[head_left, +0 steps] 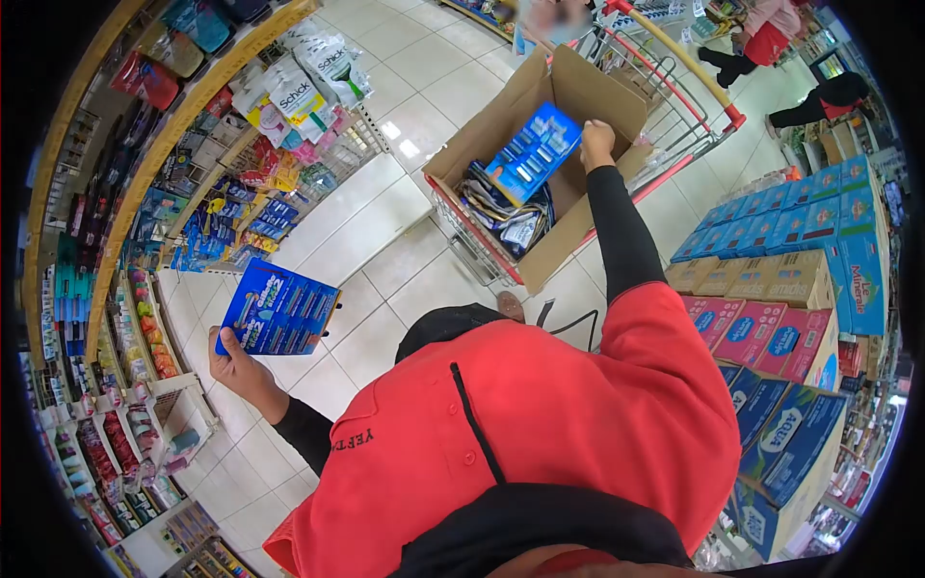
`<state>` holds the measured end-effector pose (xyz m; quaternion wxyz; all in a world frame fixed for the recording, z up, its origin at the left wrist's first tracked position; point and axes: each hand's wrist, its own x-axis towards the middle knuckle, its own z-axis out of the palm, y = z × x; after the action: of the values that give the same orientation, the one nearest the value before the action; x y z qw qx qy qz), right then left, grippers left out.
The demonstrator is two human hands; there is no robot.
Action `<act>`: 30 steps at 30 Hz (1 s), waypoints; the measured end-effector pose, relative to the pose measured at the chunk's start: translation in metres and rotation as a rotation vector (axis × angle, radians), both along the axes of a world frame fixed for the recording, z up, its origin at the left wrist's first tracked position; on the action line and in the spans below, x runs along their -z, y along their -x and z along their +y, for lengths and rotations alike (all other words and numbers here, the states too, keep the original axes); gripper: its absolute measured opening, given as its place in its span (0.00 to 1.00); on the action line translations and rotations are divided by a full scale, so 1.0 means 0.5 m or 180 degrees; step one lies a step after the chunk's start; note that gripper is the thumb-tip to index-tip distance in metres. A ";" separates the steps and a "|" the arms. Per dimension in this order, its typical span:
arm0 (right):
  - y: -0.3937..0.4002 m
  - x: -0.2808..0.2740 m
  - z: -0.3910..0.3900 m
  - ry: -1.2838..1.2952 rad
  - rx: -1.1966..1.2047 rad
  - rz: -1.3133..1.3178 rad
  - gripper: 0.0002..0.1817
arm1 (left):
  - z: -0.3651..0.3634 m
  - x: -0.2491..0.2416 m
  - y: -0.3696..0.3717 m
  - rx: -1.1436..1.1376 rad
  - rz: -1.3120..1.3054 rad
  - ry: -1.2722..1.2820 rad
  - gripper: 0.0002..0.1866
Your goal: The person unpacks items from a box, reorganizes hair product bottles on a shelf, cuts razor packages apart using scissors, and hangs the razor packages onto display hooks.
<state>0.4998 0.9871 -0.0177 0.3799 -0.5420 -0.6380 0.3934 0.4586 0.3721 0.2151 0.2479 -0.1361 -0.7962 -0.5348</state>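
My left hand [239, 368] grips the lower left corner of a blue Gillette razor card [279, 308], held out over the floor beside the shelves. Its printed front faces up toward me. My right hand [597, 144] is closed on the edge of a second blue razor card [533, 152], which is tilted over an open cardboard box [602, 101]. Inside that box, under the card, lie several packaged items [520, 226] in a loose pile; their kind is hard to make out. The box sits in a shopping cart [665, 159] with red trim.
Shelves at left carry Schick razor packs [301, 96] and hanging blue packs [217, 226]. Stacked cartons, with Aqua boxes [785, 433] and Le Minerale boxes [858, 260], stand at right. Other people [819, 101] are at the upper right. A dark cable [573, 323] is near the cart.
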 end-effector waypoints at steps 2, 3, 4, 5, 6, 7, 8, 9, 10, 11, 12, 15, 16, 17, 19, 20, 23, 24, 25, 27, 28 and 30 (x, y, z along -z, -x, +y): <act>-0.024 -0.108 -0.070 -0.0053 0.0294 -0.0184 0.18 | 0.017 0.004 -0.008 -0.0001 -0.0021 -0.0092 0.17; -0.045 -0.144 -0.070 -0.0035 0.0280 -0.0188 0.18 | 0.023 0.008 -0.014 0.0013 -0.0048 -0.0192 0.17; -0.070 -0.169 -0.064 -0.0367 -0.0347 0.0498 0.16 | 0.029 0.012 -0.019 0.0006 -0.0056 -0.0168 0.17; -0.095 -0.201 -0.064 -0.0706 -0.0959 0.1193 0.15 | 0.036 0.017 -0.022 -0.0104 -0.0154 -0.0412 0.16; -0.129 -0.254 -0.077 -0.1142 -0.0903 0.1008 0.14 | 0.047 0.022 -0.022 -0.0198 -0.0253 -0.0660 0.16; -0.165 -0.289 -0.091 -0.1573 -0.0825 0.0808 0.12 | 0.052 0.027 -0.019 -0.0158 -0.0261 -0.0645 0.16; -0.195 -0.289 -0.087 -0.1565 -0.0775 0.0786 0.12 | 0.054 0.034 -0.013 0.0062 -0.0383 -0.0860 0.15; -0.232 -0.286 -0.076 -0.1453 -0.0559 0.0662 0.12 | 0.052 0.041 -0.007 0.0282 -0.0514 -0.1073 0.16; -0.268 -0.283 -0.066 -0.1340 -0.0344 0.0542 0.11 | 0.051 0.046 0.001 0.0379 -0.0661 -0.1135 0.16; -0.304 -0.267 -0.057 -0.1333 -0.0293 0.0529 0.11 | 0.056 0.048 0.008 0.0427 -0.0674 -0.1119 0.16; -0.337 -0.239 -0.048 -0.1224 -0.0386 0.0045 0.11 | 0.064 0.045 0.015 0.0522 -0.0730 -0.1233 0.17; -0.385 -0.154 -0.080 -0.0632 -0.0643 -0.0881 0.15 | 0.080 0.035 0.040 0.0744 -0.0827 -0.1437 0.17; -0.390 -0.124 -0.112 -0.0833 -0.0732 -0.1364 0.21 | 0.085 0.032 0.048 0.0829 -0.0859 -0.1534 0.18; -0.388 -0.091 -0.150 -0.1028 -0.0821 -0.1847 0.28 | 0.091 0.029 0.053 0.0861 -0.0864 -0.1537 0.18; -0.369 -0.006 -0.218 -0.0922 -0.0657 -0.1290 0.41 | 0.105 0.019 0.062 0.1246 -0.0811 -0.1634 0.18; -0.357 0.042 -0.245 -0.0314 -0.0552 -0.0985 0.44 | 0.117 0.010 0.060 0.1265 -0.0814 -0.1695 0.18; -0.315 0.036 -0.320 0.1053 -0.0380 -0.0278 0.47 | 0.108 0.014 0.076 0.1560 -0.0793 -0.1826 0.17; -0.305 0.023 -0.343 0.1835 -0.0331 0.0112 0.47 | 0.097 0.015 0.081 0.1600 -0.0809 -0.1887 0.16; -0.302 0.040 -0.346 0.1828 -0.0357 0.0118 0.47 | 0.085 0.014 0.082 0.1583 -0.0788 -0.1892 0.16; -0.298 0.083 -0.336 0.0971 -0.0112 -0.0506 0.47 | 0.054 0.010 0.083 0.1643 -0.0715 -0.1977 0.15; -0.298 0.078 -0.348 0.0946 -0.0215 -0.0567 0.42 | 0.034 0.010 0.084 0.1604 -0.0701 -0.2050 0.15; -0.284 0.085 -0.372 0.1128 0.0006 -0.0171 0.38 | -0.018 0.009 0.085 0.1586 -0.0678 -0.2107 0.15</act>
<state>0.6419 0.8010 -0.0604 0.2616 -0.6114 -0.5681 0.4847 0.4162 0.3629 0.2108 0.0578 -0.1814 -0.5456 -0.8162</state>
